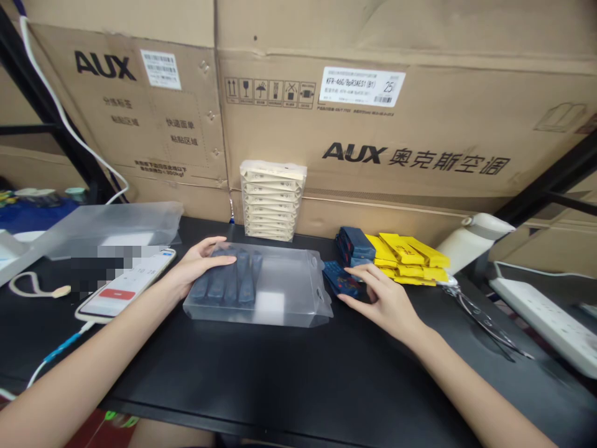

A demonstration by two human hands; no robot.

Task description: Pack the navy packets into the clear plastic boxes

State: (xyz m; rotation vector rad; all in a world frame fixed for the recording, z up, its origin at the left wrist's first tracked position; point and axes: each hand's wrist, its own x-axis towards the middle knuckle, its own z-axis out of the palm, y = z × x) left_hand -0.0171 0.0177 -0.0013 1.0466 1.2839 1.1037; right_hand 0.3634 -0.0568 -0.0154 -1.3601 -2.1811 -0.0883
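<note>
A clear plastic box lies flat on the black table, with several dark blue packets inside its left half. My left hand rests on the box's left end, fingers spread over it. My right hand lies just right of the box, fingertips touching a loose dark blue packet on the table. More dark blue packets are stacked behind it, beside a pile of yellow packets.
A stack of cream packets leans against the cardboard boxes at the back. A phone on a cable lies left, near flat clear boxes. Scissors, a white bottle and a power strip sit right.
</note>
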